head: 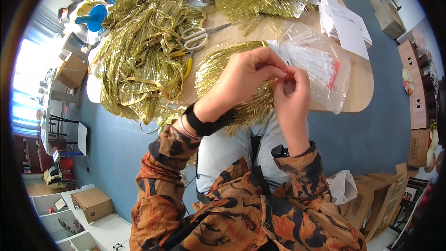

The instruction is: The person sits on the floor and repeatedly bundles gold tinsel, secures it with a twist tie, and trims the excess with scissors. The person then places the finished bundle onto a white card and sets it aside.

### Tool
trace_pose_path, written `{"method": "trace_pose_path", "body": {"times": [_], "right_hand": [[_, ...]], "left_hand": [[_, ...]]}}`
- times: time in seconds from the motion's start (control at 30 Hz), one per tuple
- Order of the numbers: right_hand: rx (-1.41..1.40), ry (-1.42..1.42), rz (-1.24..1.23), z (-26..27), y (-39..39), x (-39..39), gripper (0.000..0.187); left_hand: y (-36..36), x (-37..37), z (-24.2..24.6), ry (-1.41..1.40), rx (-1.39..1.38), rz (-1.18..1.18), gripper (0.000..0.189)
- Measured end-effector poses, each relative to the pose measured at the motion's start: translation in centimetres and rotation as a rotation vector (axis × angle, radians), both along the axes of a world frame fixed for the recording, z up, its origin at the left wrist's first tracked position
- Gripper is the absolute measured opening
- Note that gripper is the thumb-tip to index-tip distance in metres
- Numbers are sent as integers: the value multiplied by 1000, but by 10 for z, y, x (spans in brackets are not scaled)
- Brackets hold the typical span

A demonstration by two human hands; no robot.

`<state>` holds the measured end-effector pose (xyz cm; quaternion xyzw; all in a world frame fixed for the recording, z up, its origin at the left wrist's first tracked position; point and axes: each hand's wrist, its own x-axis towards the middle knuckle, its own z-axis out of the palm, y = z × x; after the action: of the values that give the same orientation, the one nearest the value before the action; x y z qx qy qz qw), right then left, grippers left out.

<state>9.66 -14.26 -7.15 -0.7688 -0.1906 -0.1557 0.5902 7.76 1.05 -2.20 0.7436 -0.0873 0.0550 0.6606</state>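
Observation:
My left hand (249,68) and my right hand (292,94) meet at the fingertips, thumbs and index fingers pinched together. Whatever lies between them is too small and hidden to make out. Under my hands, a bundle of gold tinsel fringe (223,61) lies at the table's near edge, its lower strands hanging toward my lap. A white card (277,47) shows at the bundle's top end, partly covered by my fingers. Just right of it, a clear plastic bag (339,92) holds white cable ties (313,57) that fan out of its mouth.
Loose gold fringe (139,59) is heaped on the left of the wooden table (359,94). White-handled scissors (195,38) and yellow-handled pliers (188,68) lie beside it. Carded fringe bundles (251,1), white cards (345,24) and a blue spool (95,18) are farther back.

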Motion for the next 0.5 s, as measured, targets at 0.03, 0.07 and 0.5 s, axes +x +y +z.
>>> {"method": "trace_pose_path", "body": {"times": [0.03, 0.07, 0.5], "right_hand": [[-31, -24, -11, 1, 3, 2, 19], [-50, -47, -32, 1, 7, 1, 19], [-257, 183, 582, 37, -26, 34, 16]], "left_hand": [[4, 0, -1, 35, -56, 0, 15], [9, -2, -2, 76, -80, 19, 17], [42, -19, -32, 118, -270, -84, 11]]}}
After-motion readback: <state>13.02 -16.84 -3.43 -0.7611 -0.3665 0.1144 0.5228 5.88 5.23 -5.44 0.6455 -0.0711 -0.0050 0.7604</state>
